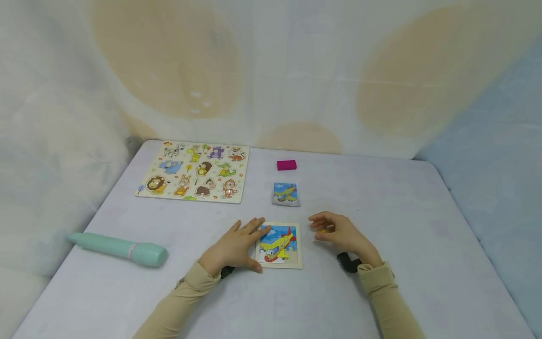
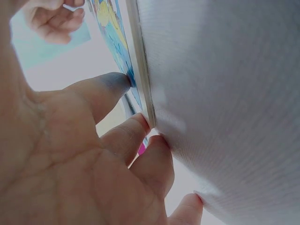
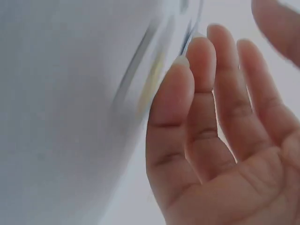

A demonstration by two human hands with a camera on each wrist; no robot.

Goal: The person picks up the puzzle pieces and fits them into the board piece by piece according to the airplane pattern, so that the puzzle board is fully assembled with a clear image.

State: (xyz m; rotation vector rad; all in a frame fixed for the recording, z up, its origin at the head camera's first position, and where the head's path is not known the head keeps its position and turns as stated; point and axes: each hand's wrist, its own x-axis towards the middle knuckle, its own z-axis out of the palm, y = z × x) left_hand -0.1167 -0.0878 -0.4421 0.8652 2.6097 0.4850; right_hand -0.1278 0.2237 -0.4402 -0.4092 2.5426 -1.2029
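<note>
In the head view my left hand [image 1: 232, 246] lies with spread fingers over the left side of a wooden airplane jigsaw puzzle [image 1: 279, 245]. Its fingertips touch the frame's edge [image 2: 140, 65] in the left wrist view. A bare patch shows in the puzzle's lower right corner. To the right of the frame, my right hand [image 1: 343, 233] hovers low over the table, fingers loosely bent. A small yellow patch [image 1: 322, 231] shows between its thumb and fingers; in the right wrist view a blurred yellow strip [image 3: 151, 86] lies beyond the fingertips, and no held piece is visible.
Behind the puzzle lies a small airplane picture packet [image 1: 285, 194], then a magenta block [image 1: 286, 165]. An animal peg puzzle board [image 1: 192, 172] occupies the back left. A mint-green microphone-shaped object [image 1: 118, 248] lies at the left. Draped cloth surrounds the white table [image 1: 402, 216].
</note>
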